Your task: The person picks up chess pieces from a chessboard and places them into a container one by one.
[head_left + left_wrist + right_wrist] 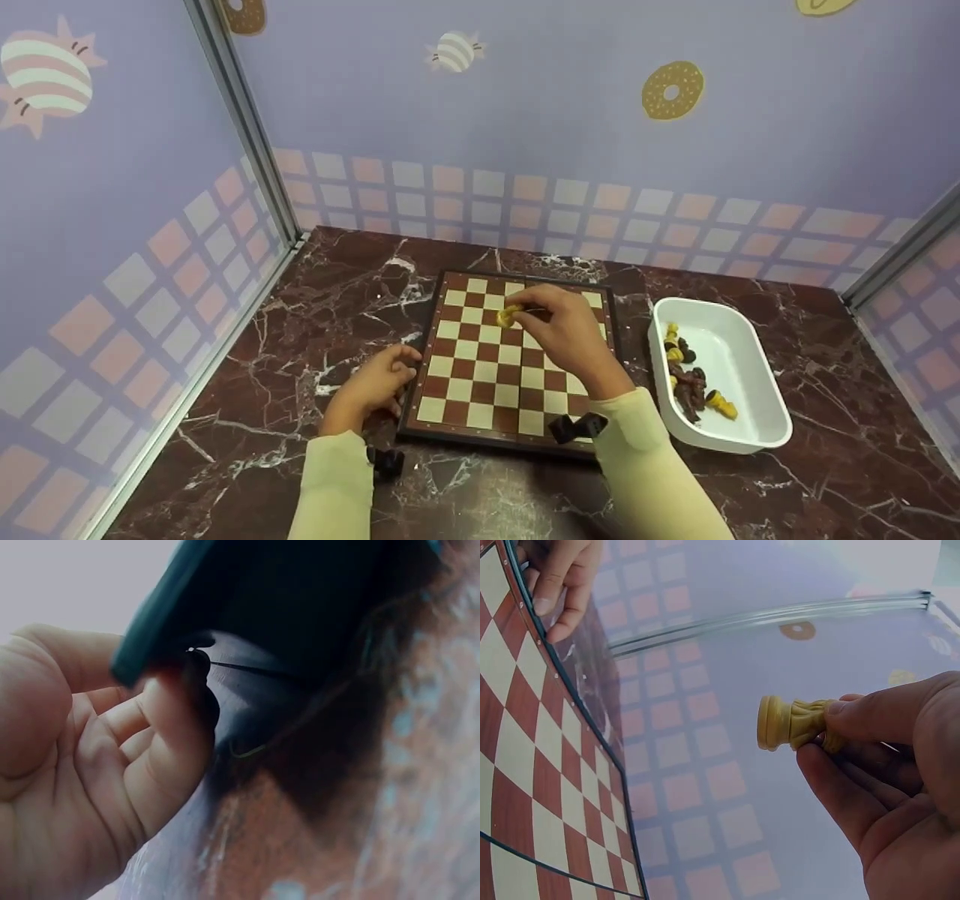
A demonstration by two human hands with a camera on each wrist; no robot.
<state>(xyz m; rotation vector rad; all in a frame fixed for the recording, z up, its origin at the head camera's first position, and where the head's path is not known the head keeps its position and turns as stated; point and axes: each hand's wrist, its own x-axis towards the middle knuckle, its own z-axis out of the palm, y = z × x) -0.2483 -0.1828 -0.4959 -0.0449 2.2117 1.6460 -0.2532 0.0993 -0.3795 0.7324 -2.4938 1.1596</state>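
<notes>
Between the thumb and fingertips of my right hand (566, 330) is a yellow chess knight (795, 724), pinched above the chessboard (484, 375). In the right wrist view its round base points away from the hand, and the fingers hide part of its head. My left hand (379, 382) grips the board's left edge, some fingers lying under the rim in the left wrist view. The board lies flat, with red-brown and cream squares, a dark frame and a fold line. No other piece shows on its visible squares; the right hand covers some.
Right of the board stands a white tray (776, 409) holding several yellow and dark brown chess pieces (690, 390), mostly along its left side. Both stand on a dark red marbled table (255, 420). Patterned wall panels (525, 112) enclose the back and sides.
</notes>
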